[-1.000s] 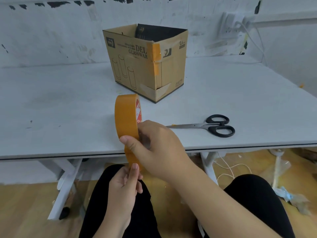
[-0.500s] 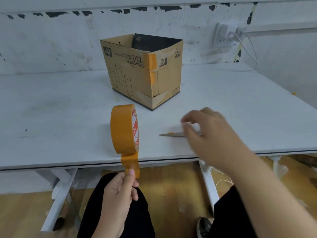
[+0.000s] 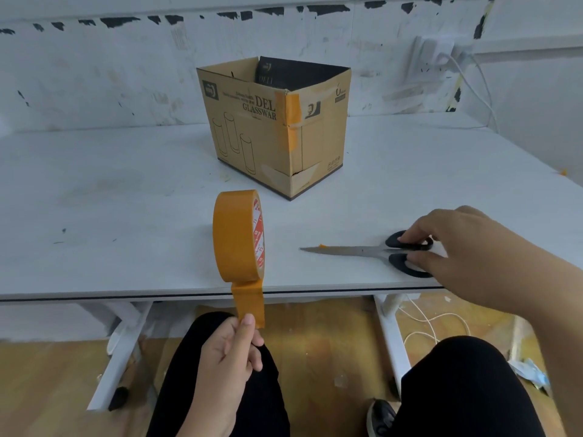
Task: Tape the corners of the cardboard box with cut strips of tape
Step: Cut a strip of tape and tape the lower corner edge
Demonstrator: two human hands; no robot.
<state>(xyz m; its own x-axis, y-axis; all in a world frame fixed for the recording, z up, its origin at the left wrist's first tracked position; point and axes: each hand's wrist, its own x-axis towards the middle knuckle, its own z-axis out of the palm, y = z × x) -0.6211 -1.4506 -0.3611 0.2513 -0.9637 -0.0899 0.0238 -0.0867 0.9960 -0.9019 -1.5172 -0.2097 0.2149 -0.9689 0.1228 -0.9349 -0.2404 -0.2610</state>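
The left hand pinches the free end of the orange tape, pulled down off the tape roll standing on edge at the table front — taut, ready for cutting. The right hand curls onto the scissors handles; whether fingers are through the loops is unclear. The cardboard box sits behind, one corner already taped.
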